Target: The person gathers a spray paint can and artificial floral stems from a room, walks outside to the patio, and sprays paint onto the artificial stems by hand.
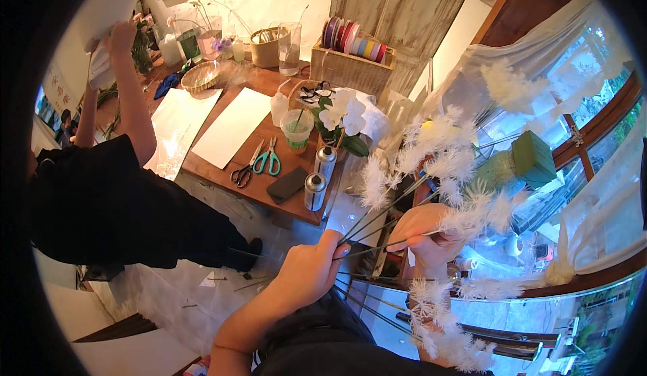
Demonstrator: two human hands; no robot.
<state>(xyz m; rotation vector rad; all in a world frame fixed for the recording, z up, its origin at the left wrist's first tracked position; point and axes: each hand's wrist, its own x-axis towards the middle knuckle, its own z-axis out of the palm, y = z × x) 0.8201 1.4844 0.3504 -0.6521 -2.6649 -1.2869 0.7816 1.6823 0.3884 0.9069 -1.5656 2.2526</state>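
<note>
My left hand [313, 267] is closed around a bundle of thin green stems, which fan out to the upper right. Feathery white foliage sprays [440, 148] top these stems. Beside it on the right, my right hand [424, 232] pinches one stem of the bunch between thumb and fingers, with white fluff against its back. More white sprays [445, 320] hang below it, near my right forearm, on stems pointing down and right. The lower ends of some stems stick out to the left of my left hand.
A wooden table [298, 214] ahead holds scissors [267, 161], a dark phone [292, 185], spray cans [315, 191], a white orchid [343, 113] and a ribbon basket [351, 67]. At left a co-worker in black [126, 204] stands with raised hands. Green floral foam [533, 158] is at right.
</note>
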